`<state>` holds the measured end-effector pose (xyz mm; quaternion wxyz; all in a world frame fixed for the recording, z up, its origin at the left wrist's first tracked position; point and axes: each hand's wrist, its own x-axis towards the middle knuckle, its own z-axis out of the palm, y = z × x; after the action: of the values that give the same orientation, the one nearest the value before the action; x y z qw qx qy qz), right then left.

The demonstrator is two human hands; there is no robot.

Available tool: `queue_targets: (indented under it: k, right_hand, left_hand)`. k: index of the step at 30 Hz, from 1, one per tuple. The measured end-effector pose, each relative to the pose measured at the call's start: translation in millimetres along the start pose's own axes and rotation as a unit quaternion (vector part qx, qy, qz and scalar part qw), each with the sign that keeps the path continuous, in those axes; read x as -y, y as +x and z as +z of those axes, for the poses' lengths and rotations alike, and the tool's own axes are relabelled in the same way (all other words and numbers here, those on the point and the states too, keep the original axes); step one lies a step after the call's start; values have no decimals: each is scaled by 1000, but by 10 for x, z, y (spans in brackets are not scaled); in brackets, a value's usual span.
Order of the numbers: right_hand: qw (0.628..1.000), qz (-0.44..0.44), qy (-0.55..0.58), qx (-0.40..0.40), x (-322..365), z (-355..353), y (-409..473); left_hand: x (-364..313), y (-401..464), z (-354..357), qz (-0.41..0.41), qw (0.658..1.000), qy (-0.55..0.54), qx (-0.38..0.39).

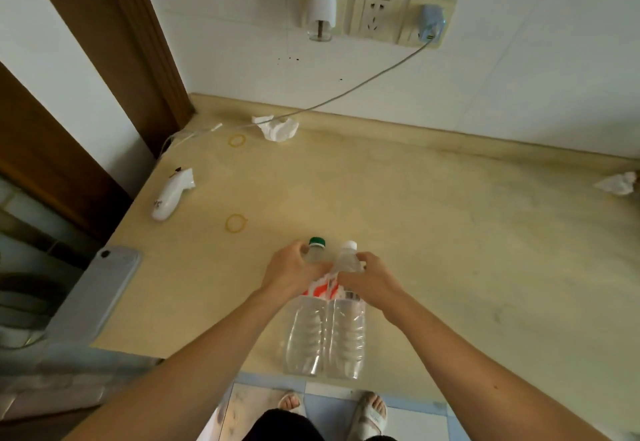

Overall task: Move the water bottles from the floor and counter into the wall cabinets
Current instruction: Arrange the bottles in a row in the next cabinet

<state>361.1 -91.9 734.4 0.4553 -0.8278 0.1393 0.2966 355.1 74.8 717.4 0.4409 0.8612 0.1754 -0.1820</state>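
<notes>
Hands hold two clear water bottles side by side, at the near edge of a pale yellow counter [433, 219]. The left hand [291, 269] is wrapped around the neck of the green-capped bottle [304, 333], with its fingers curled round it just under the cap. The right hand [370, 276] is wrapped the same way around the neck of the white-capped bottle [346, 336]. Both bottles stand upright and touch each other. They have water in them and red and white labels near the top. I cannot tell if their bottoms rest on the counter or are lifted a bit.

A gray phone [100, 288] lies flat at the left edge of the counter, partly sticking out past it. A small white plastic packet [169, 196] lies farther back on the left. Two thin yellow rubber bands lie on the counter, one [236, 223] near the bottles and one [237, 140] farther back. A crumpled white tissue [277, 128] sits by the back wall, and another crumpled tissue [618, 182] sits far to the right.

Three wall sockets [375, 13] are set in a row on the white wall. A white plug-in device [322, 11] is in the left one, and a blue charger [431, 21] is in the right one. A gray cable [346, 92] runs from the charger down to the counter. Below the counter edge you can see feet in pale sandals [370, 413] on a blue and white tiled floor.
</notes>
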Motion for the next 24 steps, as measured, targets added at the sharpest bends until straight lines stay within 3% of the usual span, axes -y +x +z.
queue_targets:
  k: [6,15,19,24]
  right_hand:
    - [998,33,-7,-44,-267,-395,63]
    - [998,23,43,-36,-415,-625,147]
    - [992,-47,81,-81,-350,-726,97]
    - [965,-195,99,-143,-181,-916,-135]
  left_hand:
    - [-329,-60,466,-14,998,-44,29]
    - [-429,52,586,2,999,-31,12]
    - [-487,-4,478,97,994,-48,-24]
    - [-631,-128,289,200,969,-106,-100]
